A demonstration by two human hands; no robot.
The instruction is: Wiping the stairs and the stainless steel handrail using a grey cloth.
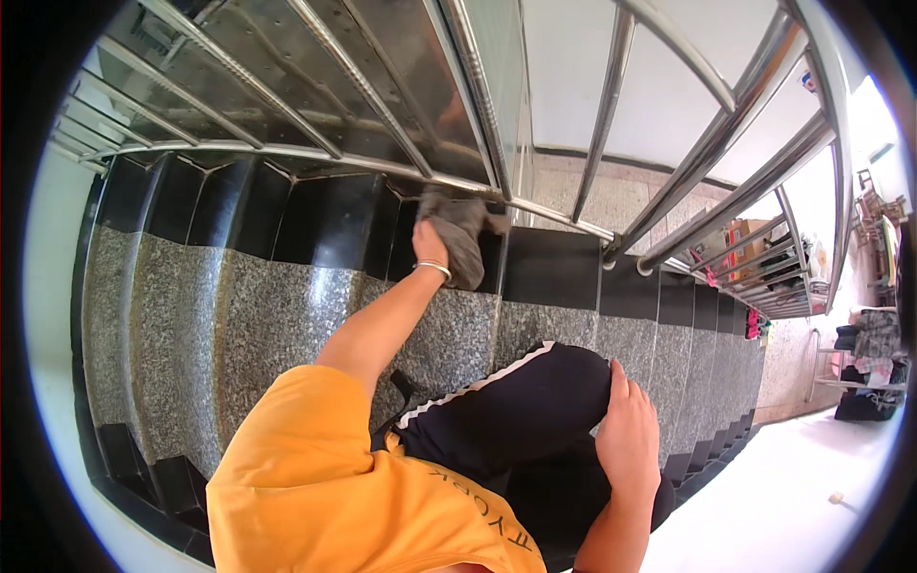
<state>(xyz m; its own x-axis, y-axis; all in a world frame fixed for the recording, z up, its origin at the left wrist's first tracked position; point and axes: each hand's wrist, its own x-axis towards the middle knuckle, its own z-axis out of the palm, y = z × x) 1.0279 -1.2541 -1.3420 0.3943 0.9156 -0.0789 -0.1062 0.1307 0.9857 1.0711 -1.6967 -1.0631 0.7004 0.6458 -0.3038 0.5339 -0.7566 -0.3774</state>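
Note:
My left hand point(430, 245), with a pale bracelet at the wrist, presses a crumpled grey-brown cloth point(462, 240) onto the black stone border of a stair tread point(448, 322), close to the foot of the metal railing. The cloth is blurred at its upper end and hides part of the palm and fingers. My right hand point(630, 433) rests on my bent knee point(573, 387) in dark trousers with a white side stripe, and holds nothing.
A shiny metal railing point(358, 163) runs along the steps at the top. Speckled grey steps point(286, 315) extend to both sides. At the far right stand a rack with clothes point(870, 358) and a cardboard box point(751, 233). A white wall point(774, 487) is at lower right.

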